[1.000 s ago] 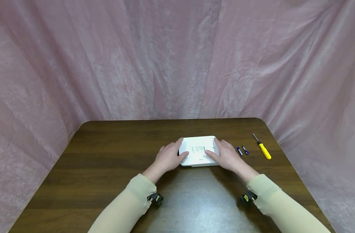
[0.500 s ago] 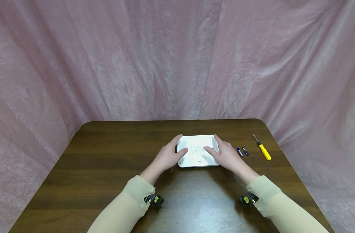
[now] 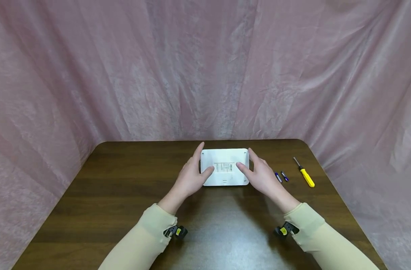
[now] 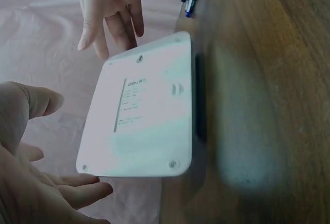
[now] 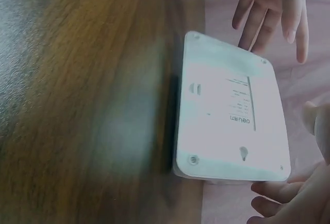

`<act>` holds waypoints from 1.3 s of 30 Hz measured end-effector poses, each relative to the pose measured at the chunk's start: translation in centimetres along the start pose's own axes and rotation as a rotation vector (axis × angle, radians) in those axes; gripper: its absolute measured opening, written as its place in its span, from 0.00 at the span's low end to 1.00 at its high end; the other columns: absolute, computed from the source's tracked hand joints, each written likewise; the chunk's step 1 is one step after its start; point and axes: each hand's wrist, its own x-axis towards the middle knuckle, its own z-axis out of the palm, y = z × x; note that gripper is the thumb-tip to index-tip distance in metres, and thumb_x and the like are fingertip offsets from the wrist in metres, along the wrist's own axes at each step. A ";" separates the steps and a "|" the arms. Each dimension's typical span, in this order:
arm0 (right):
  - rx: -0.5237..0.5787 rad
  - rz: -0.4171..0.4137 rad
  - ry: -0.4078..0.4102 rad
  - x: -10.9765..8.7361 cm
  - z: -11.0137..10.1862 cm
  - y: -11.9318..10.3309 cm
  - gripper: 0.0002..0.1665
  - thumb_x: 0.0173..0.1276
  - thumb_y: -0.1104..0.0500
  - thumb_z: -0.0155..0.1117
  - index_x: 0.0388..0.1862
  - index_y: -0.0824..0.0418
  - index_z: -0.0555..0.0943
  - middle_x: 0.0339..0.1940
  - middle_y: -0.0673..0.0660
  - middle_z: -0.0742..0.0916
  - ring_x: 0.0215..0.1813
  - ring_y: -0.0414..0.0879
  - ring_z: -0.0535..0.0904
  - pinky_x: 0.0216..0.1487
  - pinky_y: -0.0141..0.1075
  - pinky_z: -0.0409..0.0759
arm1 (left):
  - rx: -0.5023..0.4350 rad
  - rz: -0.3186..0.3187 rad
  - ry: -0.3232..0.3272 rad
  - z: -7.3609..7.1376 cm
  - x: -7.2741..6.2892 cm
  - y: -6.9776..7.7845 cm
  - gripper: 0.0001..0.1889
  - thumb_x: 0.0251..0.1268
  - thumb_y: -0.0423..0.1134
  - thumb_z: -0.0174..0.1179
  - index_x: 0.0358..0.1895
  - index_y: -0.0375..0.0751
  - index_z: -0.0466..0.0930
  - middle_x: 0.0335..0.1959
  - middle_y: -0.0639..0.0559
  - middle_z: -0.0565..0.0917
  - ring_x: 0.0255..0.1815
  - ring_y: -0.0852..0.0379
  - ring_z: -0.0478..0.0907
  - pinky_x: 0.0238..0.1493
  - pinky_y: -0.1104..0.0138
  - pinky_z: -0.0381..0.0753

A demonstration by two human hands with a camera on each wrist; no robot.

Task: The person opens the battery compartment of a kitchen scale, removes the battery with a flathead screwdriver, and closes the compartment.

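Pink cloth backs a dark wooden table (image 3: pixel 124 187). The left hand (image 3: pixel 188 178) and right hand (image 3: pixel 262 178) clasp a white device (image 3: pixel 224 167) between them, tilted upright off the table — fingers mostly straight, a loose grip, so it could slip. Right of it: two batteries (image 3: pixel 281 176), a yellow screwdriver (image 3: pixel 306 176).
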 end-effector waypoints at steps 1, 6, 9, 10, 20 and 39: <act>0.002 -0.001 0.004 0.1 0.0 0.0 0.54 0.87 0.35 0.59 0.92 0.68 0.52 0.85 0.71 0.71 0.85 0.71 0.63 0.80 0.67 0.64 | -0.004 0.007 0.009 -0.1 0.0 0.1 0.49 0.80 0.48 0.68 0.93 0.62 0.47 0.81 0.36 0.70 0.77 0.33 0.73 0.69 0.36 0.77; 0.014 -0.001 0.006 0.1 0.1 -0.3 0.55 0.87 0.34 0.57 0.92 0.66 0.52 0.83 0.70 0.73 0.83 0.69 0.67 0.79 0.67 0.67 | 0.020 0.063 0.053 -0.2 0.0 -0.1 0.52 0.78 0.45 0.71 0.93 0.63 0.44 0.77 0.32 0.72 0.74 0.34 0.75 0.66 0.37 0.80; 0.015 0.007 0.004 -0.1 0.1 -0.2 0.54 0.87 0.32 0.56 0.93 0.64 0.52 0.83 0.70 0.73 0.83 0.69 0.68 0.78 0.66 0.68 | 0.037 0.099 0.065 -0.3 -0.3 -0.2 0.53 0.77 0.43 0.72 0.93 0.64 0.44 0.75 0.33 0.74 0.74 0.36 0.75 0.64 0.38 0.81; 0.015 0.008 0.007 -0.2 0.2 -0.2 0.54 0.87 0.32 0.56 0.93 0.64 0.53 0.82 0.70 0.74 0.83 0.68 0.68 0.78 0.66 0.68 | 0.038 0.108 0.066 -0.3 -0.4 -0.3 0.53 0.77 0.43 0.72 0.93 0.64 0.44 0.75 0.34 0.74 0.74 0.37 0.75 0.63 0.39 0.81; 0.119 -0.040 0.023 -1.2 0.3 0.1 0.47 0.86 0.40 0.64 0.90 0.63 0.60 0.76 0.67 0.82 0.76 0.62 0.80 0.73 0.63 0.76 | -0.085 0.109 0.001 -0.6 -2.1 -1.4 0.53 0.78 0.39 0.71 0.93 0.64 0.45 0.78 0.35 0.66 0.76 0.36 0.72 0.67 0.41 0.79; 0.169 -0.079 0.023 -1.7 1.2 0.6 0.43 0.84 0.46 0.69 0.84 0.65 0.63 0.79 0.69 0.78 0.79 0.63 0.76 0.75 0.63 0.74 | -0.056 0.091 -0.016 -0.5 -2.3 -1.7 0.51 0.77 0.41 0.71 0.93 0.59 0.47 0.65 0.35 0.68 0.52 0.46 0.74 0.51 0.50 0.80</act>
